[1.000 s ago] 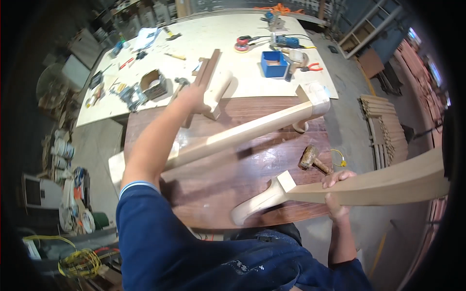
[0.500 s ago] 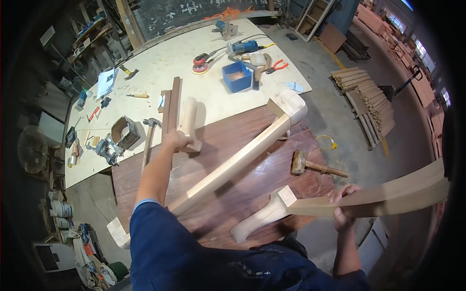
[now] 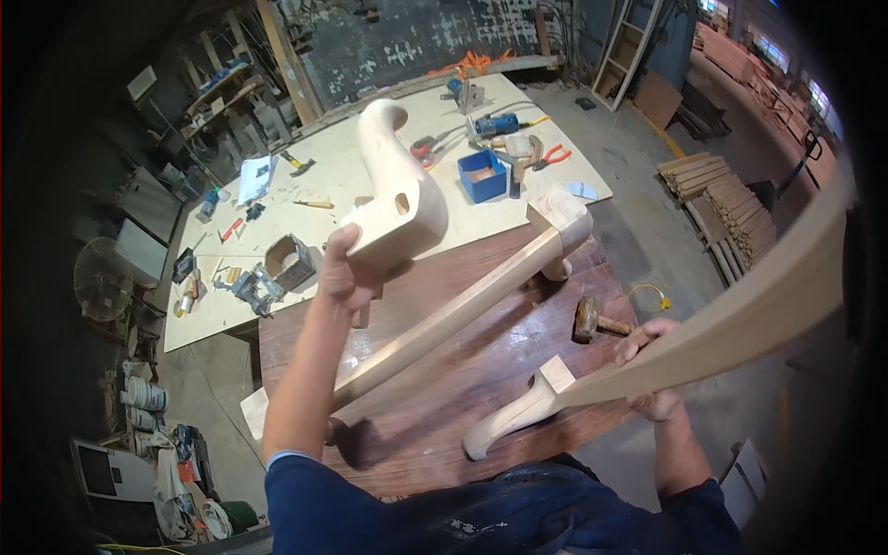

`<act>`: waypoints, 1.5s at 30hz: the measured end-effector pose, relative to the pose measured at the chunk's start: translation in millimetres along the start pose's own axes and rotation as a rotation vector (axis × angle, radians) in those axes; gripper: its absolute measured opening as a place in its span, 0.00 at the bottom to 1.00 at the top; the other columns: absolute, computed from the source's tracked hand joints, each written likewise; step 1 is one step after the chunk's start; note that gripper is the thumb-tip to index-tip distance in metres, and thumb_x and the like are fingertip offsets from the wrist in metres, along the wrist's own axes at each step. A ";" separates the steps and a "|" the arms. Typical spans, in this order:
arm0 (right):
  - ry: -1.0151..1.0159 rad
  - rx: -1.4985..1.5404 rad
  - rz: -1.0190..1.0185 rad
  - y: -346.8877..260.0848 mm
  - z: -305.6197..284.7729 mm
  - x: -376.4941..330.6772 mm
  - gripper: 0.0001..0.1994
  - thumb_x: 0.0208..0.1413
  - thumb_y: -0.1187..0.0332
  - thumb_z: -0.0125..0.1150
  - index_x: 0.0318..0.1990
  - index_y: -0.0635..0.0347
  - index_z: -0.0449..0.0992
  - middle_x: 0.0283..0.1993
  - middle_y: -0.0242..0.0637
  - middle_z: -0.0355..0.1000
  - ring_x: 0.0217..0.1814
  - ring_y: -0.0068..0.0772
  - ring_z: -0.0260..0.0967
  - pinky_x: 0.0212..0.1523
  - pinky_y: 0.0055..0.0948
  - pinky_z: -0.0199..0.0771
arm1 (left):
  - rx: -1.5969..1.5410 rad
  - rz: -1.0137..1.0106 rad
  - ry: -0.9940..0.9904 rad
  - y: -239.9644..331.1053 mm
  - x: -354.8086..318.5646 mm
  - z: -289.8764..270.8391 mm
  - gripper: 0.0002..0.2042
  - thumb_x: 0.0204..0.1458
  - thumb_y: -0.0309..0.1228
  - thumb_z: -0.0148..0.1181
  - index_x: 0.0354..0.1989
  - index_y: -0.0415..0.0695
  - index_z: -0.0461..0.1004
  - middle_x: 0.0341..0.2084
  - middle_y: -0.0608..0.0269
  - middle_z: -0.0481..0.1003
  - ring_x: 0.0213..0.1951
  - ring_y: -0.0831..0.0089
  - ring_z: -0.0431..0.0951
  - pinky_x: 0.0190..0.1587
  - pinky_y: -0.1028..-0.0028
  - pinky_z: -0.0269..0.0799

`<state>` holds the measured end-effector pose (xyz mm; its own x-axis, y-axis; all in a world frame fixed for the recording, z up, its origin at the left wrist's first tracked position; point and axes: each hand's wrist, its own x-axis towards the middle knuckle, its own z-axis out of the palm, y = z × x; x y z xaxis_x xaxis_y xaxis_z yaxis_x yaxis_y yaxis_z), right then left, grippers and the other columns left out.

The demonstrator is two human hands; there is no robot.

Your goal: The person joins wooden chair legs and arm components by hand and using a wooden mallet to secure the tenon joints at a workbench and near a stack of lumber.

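Left hand has the curved leg by its block end at 11 o'clock, right hand the long rail at 3; leg looks stiff, smooth, likely top-heavy, so keep your grip full.

Leg behind rail | mallet on near table, right of rail | box on far table

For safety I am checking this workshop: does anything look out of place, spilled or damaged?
Nothing looks spilled or broken. Slightly odd is the mallet, lying loose by the right edge of the brown table, near the right hand, where it might get knocked off.
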<state>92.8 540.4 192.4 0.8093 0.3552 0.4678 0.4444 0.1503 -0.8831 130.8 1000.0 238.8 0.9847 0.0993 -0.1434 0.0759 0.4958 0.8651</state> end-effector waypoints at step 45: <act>-0.126 0.031 -0.129 -107.1 -9.7 68.3 0.38 0.49 0.61 0.66 0.67 0.70 0.63 0.48 0.43 0.73 0.48 0.34 0.74 0.51 0.33 0.77 | 0.738 0.352 0.908 -349.0 -282.1 -50.3 0.41 0.37 0.38 0.85 0.60 0.38 0.69 0.54 0.48 0.76 0.55 0.57 0.78 0.57 0.61 0.74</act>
<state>104.2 539.6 319.4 0.6911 0.4438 0.5704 0.5274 0.2301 -0.8179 -181.4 842.3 -46.9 0.5242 0.8423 0.1255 0.1897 -0.2592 0.9470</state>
